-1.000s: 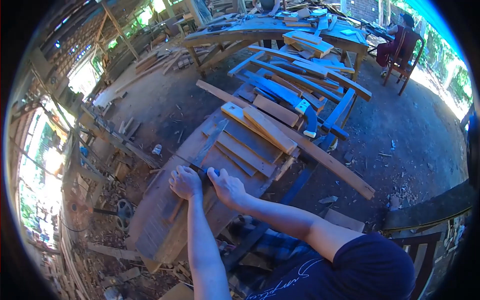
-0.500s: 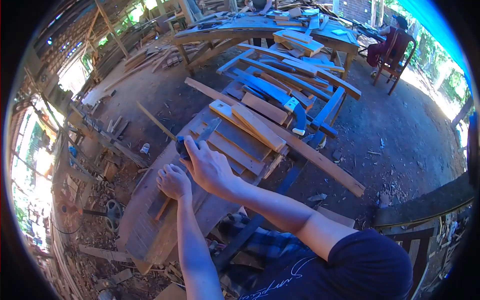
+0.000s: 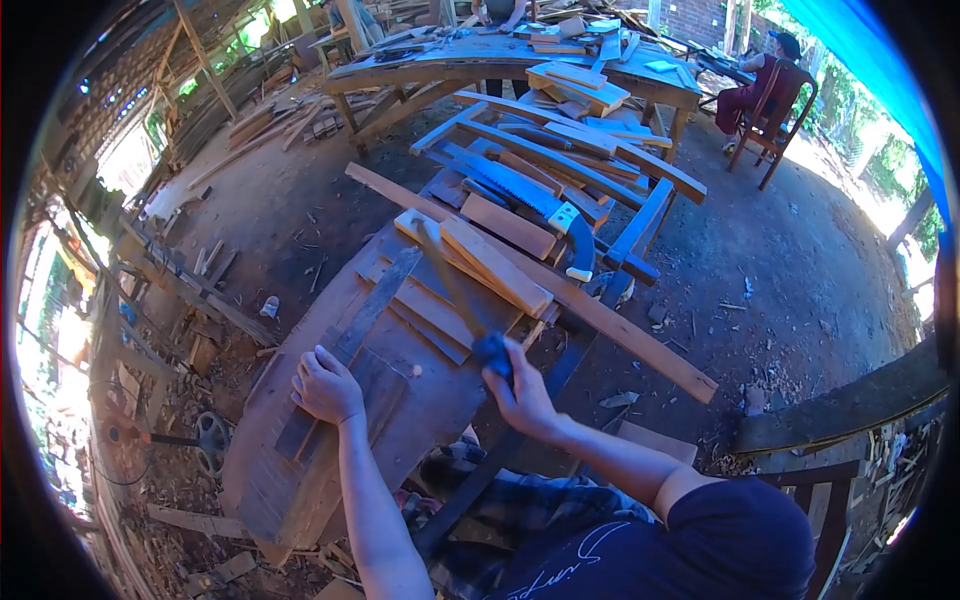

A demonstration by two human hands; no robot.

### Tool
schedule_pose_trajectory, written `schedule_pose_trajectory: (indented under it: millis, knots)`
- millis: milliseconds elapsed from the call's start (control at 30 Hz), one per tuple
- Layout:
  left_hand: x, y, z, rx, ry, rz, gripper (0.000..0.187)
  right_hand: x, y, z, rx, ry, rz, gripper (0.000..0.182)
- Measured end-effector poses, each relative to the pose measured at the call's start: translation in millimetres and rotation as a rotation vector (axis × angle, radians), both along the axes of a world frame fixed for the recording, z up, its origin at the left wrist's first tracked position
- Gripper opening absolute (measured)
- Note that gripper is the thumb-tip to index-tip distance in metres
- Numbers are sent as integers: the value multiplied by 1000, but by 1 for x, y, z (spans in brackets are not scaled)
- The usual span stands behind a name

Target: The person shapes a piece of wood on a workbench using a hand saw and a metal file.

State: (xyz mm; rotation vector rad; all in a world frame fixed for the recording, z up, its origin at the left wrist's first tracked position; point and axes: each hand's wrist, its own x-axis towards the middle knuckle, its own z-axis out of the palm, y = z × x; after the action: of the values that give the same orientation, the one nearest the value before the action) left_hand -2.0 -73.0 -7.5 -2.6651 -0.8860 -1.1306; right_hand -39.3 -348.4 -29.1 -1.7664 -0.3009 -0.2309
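Note:
My right hand point(image 3: 525, 400) is wrapped round the dark handle of a file point(image 3: 452, 285). Its long narrow blade points up and away over the bench, slightly blurred. Further left, my left hand point(image 3: 328, 386) rests on the workbench point(image 3: 400, 425) with its fingers curled over a long dark-grey strip point(image 3: 375, 305). That strip runs diagonally from below the hand toward the far end of the bench. Light wooden blocks point(image 3: 495, 265) lie beyond the file, and thin boards point(image 3: 430, 315) lie under its blade.
A handsaw point(image 3: 540, 200) with a blue handle lies on stacked timber beyond the bench. One long plank point(image 3: 640, 340) sticks out to the right. A larger table point(image 3: 430, 72) loaded with wood stands behind, with a person there. Another person point(image 3: 765, 85) sits on a chair at right.
My right hand has swung right and toward me with the file, away from my left hand. The left hand stays on the strip, and more of the strip now shows.

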Motion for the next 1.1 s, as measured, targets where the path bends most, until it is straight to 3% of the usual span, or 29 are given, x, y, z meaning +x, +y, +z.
schedule_pose_trajectory:
  millis: [233,333,467,567,800,1100]
  knots:
    - [-3,-5,10,-74,-64,-86,30,82,-1,41,266,-61,-298,38]
    - [-8,-7,6,-52,-73,-124,30,75,-9,97,441,-302,-257,37]
    - [-5,-6,5,-38,-125,-123,30,57,-3,116,243,-375,-91,37]
    - [-9,-2,3,-22,-84,-42,30,32,0,76,115,-275,97,45]
    - [-31,-14,-1,170,-76,7,27,-20,-19,-30,-23,4,108,46]
    - [-44,-18,9,-11,141,-141,32,-18,-21,-49,11,74,34,50]
